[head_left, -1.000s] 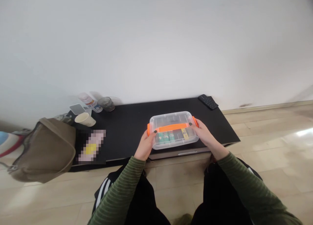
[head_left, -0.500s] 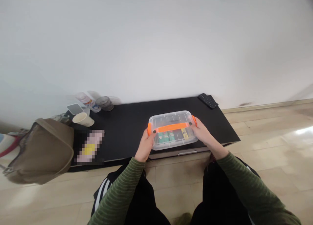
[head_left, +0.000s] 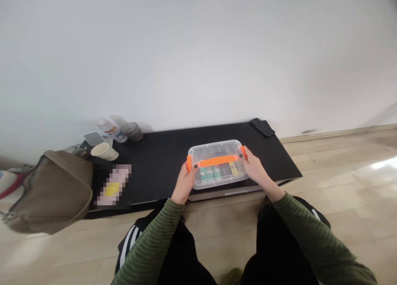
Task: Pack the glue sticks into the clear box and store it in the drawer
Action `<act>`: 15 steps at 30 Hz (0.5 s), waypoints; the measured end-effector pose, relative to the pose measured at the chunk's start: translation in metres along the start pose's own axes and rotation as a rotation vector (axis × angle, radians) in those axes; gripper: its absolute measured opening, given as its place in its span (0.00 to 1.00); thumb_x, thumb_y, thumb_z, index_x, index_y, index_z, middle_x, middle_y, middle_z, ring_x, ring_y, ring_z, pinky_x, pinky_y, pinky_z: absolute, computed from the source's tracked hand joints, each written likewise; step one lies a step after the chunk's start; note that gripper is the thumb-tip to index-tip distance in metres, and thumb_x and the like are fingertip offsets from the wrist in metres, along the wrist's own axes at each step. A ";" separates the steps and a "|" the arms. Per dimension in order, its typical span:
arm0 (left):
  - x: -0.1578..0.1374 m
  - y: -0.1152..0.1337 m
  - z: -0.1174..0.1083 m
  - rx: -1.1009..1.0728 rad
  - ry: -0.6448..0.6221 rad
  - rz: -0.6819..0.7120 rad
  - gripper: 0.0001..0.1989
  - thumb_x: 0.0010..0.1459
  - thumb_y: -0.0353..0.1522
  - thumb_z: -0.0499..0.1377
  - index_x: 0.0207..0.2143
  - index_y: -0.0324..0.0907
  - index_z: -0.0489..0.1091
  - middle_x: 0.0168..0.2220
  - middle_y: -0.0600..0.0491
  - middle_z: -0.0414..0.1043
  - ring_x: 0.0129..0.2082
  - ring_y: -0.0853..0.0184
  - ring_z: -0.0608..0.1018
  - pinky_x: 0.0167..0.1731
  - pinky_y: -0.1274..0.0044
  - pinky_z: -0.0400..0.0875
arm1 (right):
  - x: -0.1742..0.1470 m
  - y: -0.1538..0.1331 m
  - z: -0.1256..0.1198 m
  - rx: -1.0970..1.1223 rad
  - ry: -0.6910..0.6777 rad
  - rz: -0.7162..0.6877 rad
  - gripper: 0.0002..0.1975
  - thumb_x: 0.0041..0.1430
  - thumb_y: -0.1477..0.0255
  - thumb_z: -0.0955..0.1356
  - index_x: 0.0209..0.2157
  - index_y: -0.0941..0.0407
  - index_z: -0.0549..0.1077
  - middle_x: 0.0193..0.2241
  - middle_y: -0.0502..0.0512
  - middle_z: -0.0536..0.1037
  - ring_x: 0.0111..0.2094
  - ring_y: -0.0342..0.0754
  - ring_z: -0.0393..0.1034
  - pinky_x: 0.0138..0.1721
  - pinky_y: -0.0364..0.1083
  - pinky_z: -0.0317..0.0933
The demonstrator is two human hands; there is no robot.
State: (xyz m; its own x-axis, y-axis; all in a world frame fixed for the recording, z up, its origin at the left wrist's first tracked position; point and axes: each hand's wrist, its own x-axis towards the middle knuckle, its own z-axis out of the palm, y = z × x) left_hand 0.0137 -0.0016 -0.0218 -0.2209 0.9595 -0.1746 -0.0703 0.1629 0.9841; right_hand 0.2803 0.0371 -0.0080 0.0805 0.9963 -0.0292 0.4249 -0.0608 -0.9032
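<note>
Clear box (head_left: 218, 169), lid on, sits between your hands at the black table's (head_left: 161, 161) front edge, right of mid-length; can't tell if it's resting or lifted. Your left hand (head_left: 183, 185) grips its left end, thumb on the lid; your right hand (head_left: 254, 167) grips the right end likewise. Fingers underneath hidden. Orange handle (head_left: 217, 161) lies flat across the lid. Teal packs (head_left: 210, 172) and a yellow pack (head_left: 233, 168) show inside. Paper cup (head_left: 107, 153) near your table's back-left corner; black dotted item (head_left: 263, 128) at back-right.
</note>
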 end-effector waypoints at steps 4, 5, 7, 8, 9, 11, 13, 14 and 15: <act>0.000 0.000 0.001 -0.011 -0.002 0.012 0.27 0.52 0.42 0.63 0.53 0.38 0.69 0.45 0.46 0.75 0.45 0.60 0.76 0.47 0.69 0.70 | -0.006 0.004 -0.001 0.068 0.030 0.023 0.26 0.58 0.61 0.66 0.58 0.51 0.69 0.57 0.58 0.73 0.58 0.57 0.65 0.59 0.54 0.57; 0.000 0.001 0.002 -0.016 -0.003 0.009 0.27 0.52 0.42 0.64 0.52 0.38 0.69 0.45 0.46 0.75 0.44 0.61 0.76 0.47 0.69 0.70 | -0.010 0.006 -0.002 0.086 0.041 0.014 0.26 0.59 0.60 0.65 0.58 0.51 0.68 0.57 0.58 0.72 0.58 0.56 0.65 0.59 0.54 0.57; -0.001 0.002 0.002 -0.028 -0.006 0.005 0.27 0.52 0.41 0.64 0.52 0.38 0.69 0.44 0.46 0.75 0.44 0.61 0.77 0.47 0.69 0.70 | -0.025 0.015 -0.003 0.132 0.117 -0.035 0.24 0.61 0.58 0.63 0.57 0.52 0.67 0.57 0.59 0.71 0.57 0.54 0.66 0.58 0.53 0.59; -0.001 0.002 0.003 -0.035 -0.007 0.004 0.27 0.52 0.41 0.64 0.52 0.38 0.69 0.44 0.46 0.75 0.44 0.61 0.77 0.47 0.69 0.70 | -0.036 0.022 -0.003 0.151 0.187 -0.066 0.23 0.62 0.58 0.62 0.55 0.52 0.68 0.56 0.59 0.71 0.56 0.53 0.66 0.57 0.52 0.60; -0.001 0.003 0.003 -0.042 -0.007 0.004 0.26 0.52 0.41 0.64 0.51 0.38 0.70 0.45 0.46 0.75 0.44 0.61 0.77 0.47 0.69 0.70 | -0.048 0.032 -0.001 0.165 0.271 -0.093 0.21 0.63 0.59 0.62 0.53 0.52 0.68 0.54 0.59 0.72 0.54 0.53 0.67 0.55 0.52 0.61; -0.002 0.004 0.004 -0.061 -0.009 0.004 0.25 0.52 0.41 0.64 0.50 0.38 0.70 0.46 0.45 0.75 0.44 0.61 0.77 0.47 0.69 0.71 | -0.075 0.060 0.008 0.160 0.408 -0.094 0.15 0.63 0.60 0.61 0.46 0.51 0.70 0.48 0.58 0.74 0.49 0.53 0.69 0.52 0.51 0.63; -0.003 0.004 0.004 -0.073 -0.012 0.004 0.24 0.52 0.40 0.64 0.50 0.38 0.70 0.47 0.45 0.75 0.45 0.61 0.77 0.47 0.69 0.71 | -0.097 0.094 0.026 0.168 0.350 0.017 0.12 0.62 0.60 0.61 0.40 0.50 0.71 0.40 0.56 0.76 0.40 0.52 0.71 0.42 0.50 0.65; -0.003 0.004 0.004 -0.074 -0.015 0.005 0.24 0.53 0.40 0.63 0.49 0.38 0.70 0.47 0.45 0.74 0.45 0.61 0.76 0.47 0.69 0.71 | -0.105 0.112 0.038 0.199 0.267 0.111 0.11 0.60 0.61 0.62 0.37 0.51 0.70 0.36 0.55 0.76 0.36 0.51 0.71 0.37 0.49 0.65; -0.003 0.004 0.004 -0.073 -0.020 0.008 0.23 0.53 0.40 0.63 0.49 0.38 0.70 0.48 0.45 0.74 0.46 0.61 0.76 0.47 0.69 0.71 | -0.109 0.129 0.050 0.236 0.166 0.240 0.10 0.59 0.62 0.62 0.36 0.52 0.70 0.33 0.55 0.77 0.32 0.50 0.70 0.32 0.47 0.63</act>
State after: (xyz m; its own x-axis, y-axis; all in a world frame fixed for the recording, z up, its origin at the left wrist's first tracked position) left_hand 0.0179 -0.0030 -0.0171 -0.2023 0.9653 -0.1650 -0.1395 0.1383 0.9805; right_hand 0.2815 -0.0760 -0.1432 0.3058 0.9309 -0.1998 0.1585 -0.2567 -0.9534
